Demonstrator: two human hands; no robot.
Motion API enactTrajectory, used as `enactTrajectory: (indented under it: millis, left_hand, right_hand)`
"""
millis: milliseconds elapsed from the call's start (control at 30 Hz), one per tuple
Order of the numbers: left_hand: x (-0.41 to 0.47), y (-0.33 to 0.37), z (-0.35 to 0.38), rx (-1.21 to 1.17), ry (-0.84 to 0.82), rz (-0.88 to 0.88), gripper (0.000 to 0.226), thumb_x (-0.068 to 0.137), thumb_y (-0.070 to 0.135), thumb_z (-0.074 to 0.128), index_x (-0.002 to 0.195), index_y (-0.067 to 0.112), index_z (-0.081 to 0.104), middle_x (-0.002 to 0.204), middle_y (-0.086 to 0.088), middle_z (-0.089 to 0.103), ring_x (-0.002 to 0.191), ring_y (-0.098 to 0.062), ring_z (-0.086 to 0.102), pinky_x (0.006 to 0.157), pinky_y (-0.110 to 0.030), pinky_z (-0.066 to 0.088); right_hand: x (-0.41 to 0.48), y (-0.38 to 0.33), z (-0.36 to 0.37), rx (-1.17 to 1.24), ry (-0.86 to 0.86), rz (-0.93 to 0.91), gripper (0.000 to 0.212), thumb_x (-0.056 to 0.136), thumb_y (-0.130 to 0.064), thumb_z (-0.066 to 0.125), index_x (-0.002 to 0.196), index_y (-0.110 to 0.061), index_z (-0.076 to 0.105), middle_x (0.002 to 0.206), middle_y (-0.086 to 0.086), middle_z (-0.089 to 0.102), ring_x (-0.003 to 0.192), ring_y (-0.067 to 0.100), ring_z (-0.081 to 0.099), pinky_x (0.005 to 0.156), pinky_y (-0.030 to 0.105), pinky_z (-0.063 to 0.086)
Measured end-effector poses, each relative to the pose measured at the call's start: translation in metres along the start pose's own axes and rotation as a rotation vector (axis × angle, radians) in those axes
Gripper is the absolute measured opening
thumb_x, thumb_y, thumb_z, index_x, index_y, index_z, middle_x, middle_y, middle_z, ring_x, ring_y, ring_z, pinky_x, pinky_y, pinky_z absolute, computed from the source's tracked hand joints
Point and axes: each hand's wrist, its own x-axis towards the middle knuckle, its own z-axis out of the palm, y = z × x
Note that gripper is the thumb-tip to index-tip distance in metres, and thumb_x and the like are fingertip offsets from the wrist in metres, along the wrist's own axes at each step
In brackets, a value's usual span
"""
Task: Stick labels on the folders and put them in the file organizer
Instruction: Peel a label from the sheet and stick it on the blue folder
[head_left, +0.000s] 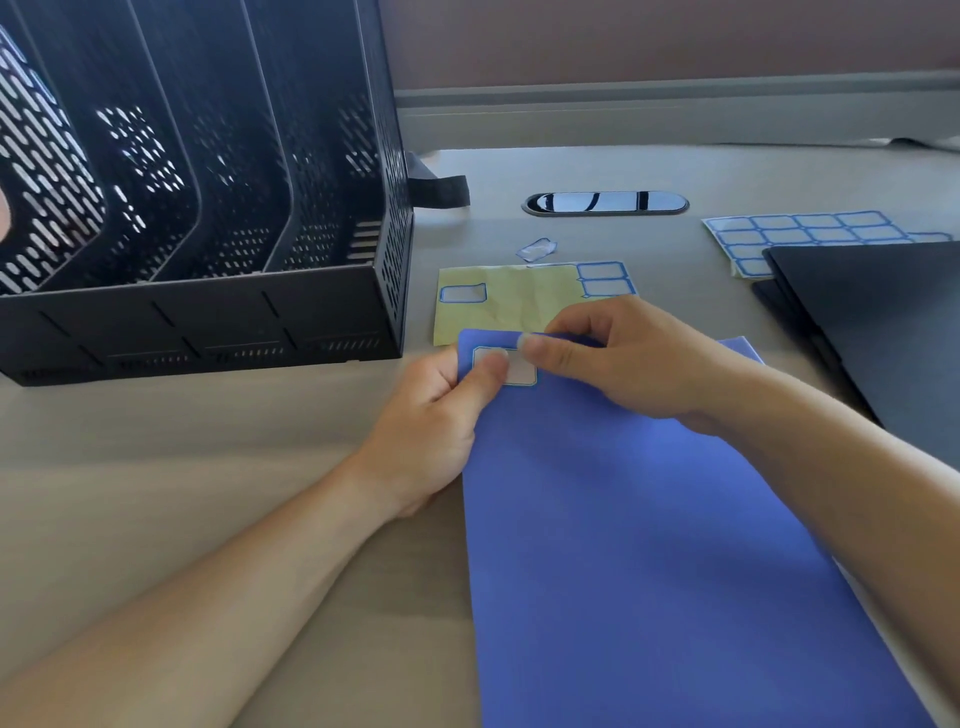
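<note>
Oval cable grommet (605, 202) in desk (208, 467)

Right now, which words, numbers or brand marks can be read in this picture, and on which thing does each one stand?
No text can be read anywhere.
label on the blue folder: blank, partly covered.
spare labels on the yellow backing sheet: blank.
label sheet at far right: blank frames only.
file organizer: no mark visible.

No legible text; labels (519, 370) blank.
</note>
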Motion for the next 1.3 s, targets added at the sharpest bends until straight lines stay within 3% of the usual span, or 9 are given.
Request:
enactTrajectory:
  millis: [100, 200, 500, 667, 800, 967, 1067, 1133, 1300]
  left_hand:
    - [0.001, -0.001, -0.002, -0.001, -0.017, 0.002, 0.038, 0.101, 0.032, 0.05, 0.099, -0.002, 0.069, 0.101, -0.017, 0.073, 0.097, -0.032, 0.069, 0.086, -0.045, 0.053]
    - [0.001, 0.0, 0.0, 0.115, -0.048, 0.043, 0.078, 0.086, 0.063, 0.056, 0.086, -0.015, 0.05, 0.078, -0.021, 0.052, 0.072, -0.031, 0.047, 0.062, -0.047, 0.037]
    - [0.0, 0.005, 0.005, 0.277, 0.075, 0.139, 0.059, 0.092, 0.048, 0.045, 0.078, -0.01, 0.041, 0.067, -0.008, 0.031, 0.06, -0.042, 0.025, 0.051, -0.053, 0.03]
    - [-0.003, 0.011, 0.01, 0.314, 0.094, 0.136, 0.057, 0.104, 0.046, 0.034, 0.057, 0.016, 0.021, 0.052, -0.004, 0.018, 0.046, -0.017, 0.019, 0.046, -0.033, 0.019]
    - [-0.009, 0.012, 0.003, 0.19, -0.142, 0.001, 0.079, 0.088, 0.062, 0.053, 0.076, -0.016, 0.046, 0.071, -0.023, 0.05, 0.064, -0.038, 0.048, 0.063, -0.047, 0.039]
    - [-0.029, 0.027, 0.004, 0.151, -0.149, -0.058, 0.034, 0.097, 0.028, 0.054, 0.109, -0.002, 0.067, 0.111, -0.018, 0.072, 0.102, -0.036, 0.069, 0.089, -0.049, 0.054]
    - [-0.041, 0.049, 0.004, 0.093, -0.073, -0.008, 0.029, 0.103, 0.021, 0.048, 0.11, 0.003, 0.069, 0.109, -0.011, 0.074, 0.099, -0.026, 0.072, 0.084, -0.038, 0.058]
    - [-0.05, 0.068, 0.0, 0.072, -0.02, 0.055, 0.028, 0.103, 0.021, 0.047, 0.111, 0.007, 0.069, 0.109, -0.008, 0.075, 0.1, -0.025, 0.072, 0.084, -0.037, 0.059]
    - [-0.072, 0.112, -0.019, 0.101, 0.146, 0.239, 0.025, 0.102, 0.024, 0.05, 0.108, 0.01, 0.07, 0.102, -0.006, 0.077, 0.094, -0.028, 0.074, 0.079, -0.041, 0.059]
  right_hand:
    - [0.0, 0.0, 0.004, 0.01, 0.065, 0.01, 0.041, 0.084, -0.044, 0.074, 0.078, -0.005, 0.061, 0.055, -0.008, 0.037, 0.045, 0.009, 0.029, 0.04, 0.017, 0.023]
    - [-0.001, -0.003, 0.004, 0.059, 0.073, 0.027, 0.039, 0.081, -0.042, 0.077, 0.068, -0.011, 0.058, 0.051, -0.008, 0.034, 0.045, 0.011, 0.027, 0.041, 0.019, 0.022]
    - [0.001, 0.002, 0.006, 0.078, 0.046, 0.037, 0.051, 0.083, -0.052, 0.07, 0.078, -0.002, 0.061, 0.057, -0.004, 0.036, 0.047, 0.009, 0.027, 0.042, 0.018, 0.023]
    - [0.001, 0.001, 0.004, 0.12, 0.098, 0.055, 0.033, 0.081, -0.042, 0.077, 0.073, -0.011, 0.068, 0.054, -0.005, 0.039, 0.043, 0.009, 0.027, 0.038, 0.017, 0.021]
    - [0.002, -0.002, -0.001, 0.13, 0.19, 0.028, 0.032, 0.082, -0.041, 0.077, 0.072, -0.012, 0.067, 0.045, -0.012, 0.034, 0.04, 0.007, 0.026, 0.037, 0.015, 0.02]
    - [-0.003, -0.02, -0.017, 0.017, 0.174, -0.029, 0.031, 0.085, -0.046, 0.072, 0.084, -0.015, 0.073, 0.063, -0.005, 0.047, 0.047, 0.005, 0.035, 0.042, 0.015, 0.027]
    - [-0.009, -0.04, -0.035, -0.255, 0.23, -0.144, 0.036, 0.086, -0.053, 0.066, 0.104, -0.022, 0.068, 0.097, -0.009, 0.065, 0.086, 0.008, 0.059, 0.076, 0.025, 0.049]
    - [-0.015, -0.051, -0.05, -0.397, 0.302, -0.163, 0.051, 0.085, -0.058, 0.064, 0.124, -0.025, 0.058, 0.126, -0.006, 0.059, 0.118, 0.017, 0.051, 0.101, 0.037, 0.043]
    - [-0.038, -0.075, -0.07, -0.379, 0.568, -0.167, 0.076, 0.086, -0.058, 0.062, 0.147, -0.022, 0.034, 0.149, 0.002, 0.041, 0.14, 0.027, 0.03, 0.112, 0.039, 0.028]
